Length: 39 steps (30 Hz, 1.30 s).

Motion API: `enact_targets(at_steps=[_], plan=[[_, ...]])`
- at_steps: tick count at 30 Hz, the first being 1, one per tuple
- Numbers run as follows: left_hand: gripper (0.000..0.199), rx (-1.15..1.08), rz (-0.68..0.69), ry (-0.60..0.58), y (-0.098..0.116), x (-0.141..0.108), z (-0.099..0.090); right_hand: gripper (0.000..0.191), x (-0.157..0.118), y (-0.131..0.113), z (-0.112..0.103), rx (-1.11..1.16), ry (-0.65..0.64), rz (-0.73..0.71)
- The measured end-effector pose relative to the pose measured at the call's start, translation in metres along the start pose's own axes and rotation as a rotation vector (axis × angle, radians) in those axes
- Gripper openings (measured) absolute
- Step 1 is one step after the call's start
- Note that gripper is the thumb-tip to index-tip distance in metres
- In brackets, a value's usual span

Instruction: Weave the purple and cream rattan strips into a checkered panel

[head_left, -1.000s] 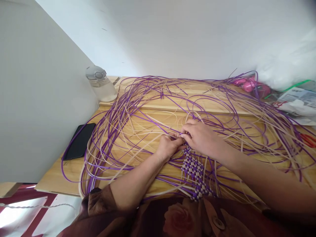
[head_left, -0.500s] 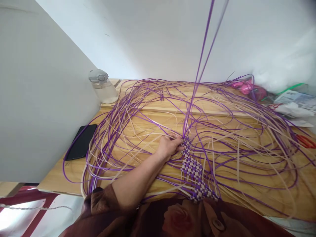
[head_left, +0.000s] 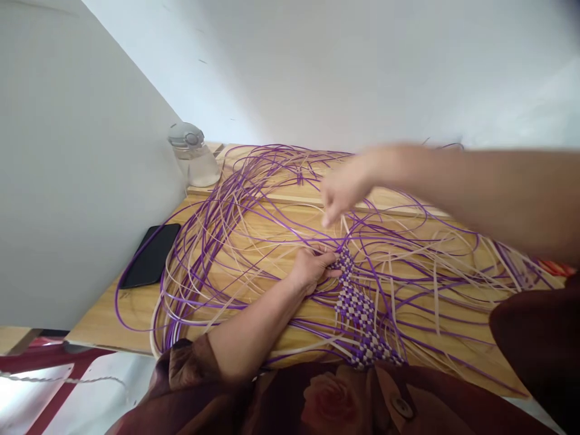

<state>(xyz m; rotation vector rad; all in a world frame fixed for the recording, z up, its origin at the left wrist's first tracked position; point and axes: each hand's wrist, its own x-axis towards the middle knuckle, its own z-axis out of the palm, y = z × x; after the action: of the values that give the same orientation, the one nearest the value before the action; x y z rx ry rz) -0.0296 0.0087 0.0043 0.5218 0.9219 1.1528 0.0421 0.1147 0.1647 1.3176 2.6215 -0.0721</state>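
Observation:
A narrow woven piece point(head_left: 354, 305) in a purple and beige check runs from my clothing up the middle of the table. My left hand point(head_left: 313, 266) pinches its far end between thumb and fingers. Purple and beige strands point(head_left: 217, 205) fan out from both sides of the weave in large loops. Above and beyond the far end hangs my right hand point(head_left: 348, 184), smeared by motion, with its fingers pointing down. Whether a strand is between those fingers I cannot make out.
A black phone point(head_left: 150, 257) lies at the table's left edge, under a purple strand. Behind it a clear bottle with a grey lid point(head_left: 194, 154) stands by the wall. Something orange-red point(head_left: 556, 267) shows at the right, partly behind my right arm. The wooden table point(head_left: 97, 317) meets a white wall.
My right hand has come into view from the right, over the weave's far end. The purple strands that stretched upward there no longer rise. My left hand keeps its place.

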Motion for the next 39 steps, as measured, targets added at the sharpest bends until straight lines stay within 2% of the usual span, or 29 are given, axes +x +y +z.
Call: enact_targets(at_steps=[2,3,4,7,12,13,15,17,18,22,25,27,30,32,35,37,39], plan=[[0.027,-0.007,0.020,-0.021,-0.001,0.000,0.000,0.028,-0.010,-0.002,0.010,-0.035,-0.312,-0.153],[0.029,-0.014,0.026,-0.027,-0.002,0.001,-0.001,0.022,-0.015,-0.002,0.017,-0.032,-0.400,-0.222],[0.031,-0.022,0.030,-0.028,-0.002,0.001,-0.001,0.017,-0.020,-0.001,0.024,-0.016,-0.414,-0.270],[0.036,-0.027,0.038,-0.022,-0.003,0.000,0.000,0.013,-0.029,0.006,0.043,0.059,-0.282,-0.281],[0.038,0.009,0.049,-0.034,-0.003,0.000,-0.001,0.013,-0.026,0.013,0.054,0.107,-0.335,-0.298],[0.038,0.010,0.051,-0.030,-0.003,0.000,-0.001,0.020,-0.025,0.014,0.053,0.107,-0.307,-0.299],[0.035,0.005,0.056,-0.022,-0.004,0.000,-0.001,0.045,-0.025,0.015,0.052,0.092,-0.168,-0.314],[0.033,0.005,0.059,-0.018,-0.004,0.000,0.000,0.064,-0.027,0.013,0.051,0.065,-0.038,-0.397],[0.032,0.007,0.065,-0.015,-0.004,0.000,0.000,0.065,-0.029,0.011,0.050,0.043,-0.022,-0.473],[0.037,0.002,0.076,-0.019,-0.003,-0.001,0.003,0.036,-0.037,-0.005,0.048,-0.080,-0.113,-0.757],[0.039,0.002,0.088,-0.023,-0.002,0.000,0.003,0.022,-0.031,-0.016,0.041,-0.058,-0.180,-0.824],[0.037,-0.003,0.089,-0.007,-0.003,0.001,0.001,0.019,-0.020,-0.019,0.030,0.109,-0.179,-0.800],[0.030,0.005,0.055,-0.019,-0.004,0.002,0.000,0.019,-0.002,-0.019,0.006,0.378,-0.033,-0.654],[0.028,0.013,0.045,-0.041,-0.004,0.002,0.000,0.021,0.002,-0.019,-0.002,0.325,-0.012,-0.530],[0.028,-0.007,0.046,-0.010,-0.006,0.003,0.000,0.032,-0.006,-0.021,0.012,0.029,-0.212,-0.381],[0.030,-0.017,0.034,0.021,-0.007,0.004,0.000,0.025,-0.015,-0.024,0.034,-0.087,-0.306,-0.362],[0.034,-0.021,0.034,0.023,-0.009,0.006,-0.001,0.014,-0.019,-0.026,0.050,-0.107,-0.316,-0.378]])
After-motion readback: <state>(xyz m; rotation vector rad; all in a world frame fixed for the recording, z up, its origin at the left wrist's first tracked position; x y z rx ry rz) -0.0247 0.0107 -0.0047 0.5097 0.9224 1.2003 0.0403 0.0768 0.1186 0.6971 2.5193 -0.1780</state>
